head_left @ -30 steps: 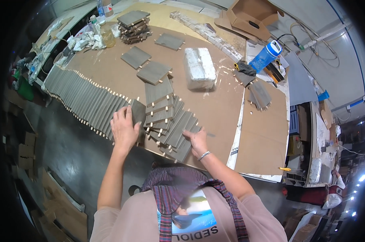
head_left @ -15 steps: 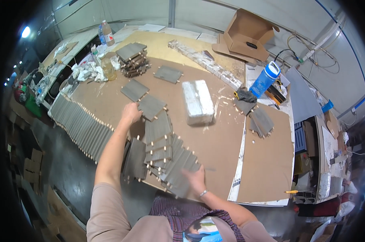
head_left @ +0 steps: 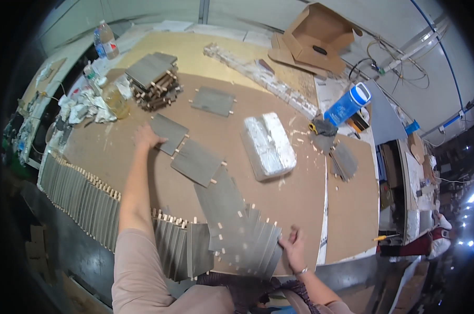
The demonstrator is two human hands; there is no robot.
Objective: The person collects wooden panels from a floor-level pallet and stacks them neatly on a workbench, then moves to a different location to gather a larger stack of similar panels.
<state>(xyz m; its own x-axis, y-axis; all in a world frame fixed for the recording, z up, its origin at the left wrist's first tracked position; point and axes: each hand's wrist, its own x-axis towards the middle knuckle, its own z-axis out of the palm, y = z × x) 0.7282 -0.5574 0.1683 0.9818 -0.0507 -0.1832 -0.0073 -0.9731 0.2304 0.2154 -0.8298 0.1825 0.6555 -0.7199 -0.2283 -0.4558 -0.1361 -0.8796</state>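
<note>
The left hand [head_left: 148, 137] has moved from the near row of panels [head_left: 82, 201] to a loose grey panel [head_left: 170, 131] farther off, grip unclear, shifting work there; the right hand [head_left: 294, 247], fingers spread, edges the fanned panels [head_left: 259, 242]

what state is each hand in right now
Left hand: at a grey panel; grip cannot be told.
Right hand: open, loosely curled at the edge of fanned panels.

Brown-topped worktable [head_left: 306, 209] carries grey panels [head_left: 196, 161]

A long row [head_left: 80, 199] leans along the near left edge; others lie loose or in a stack [head_left: 151, 71]. A white block [head_left: 271, 146] rests near the middle, crumpled white material [head_left: 85, 109] toward the far left.
</note>
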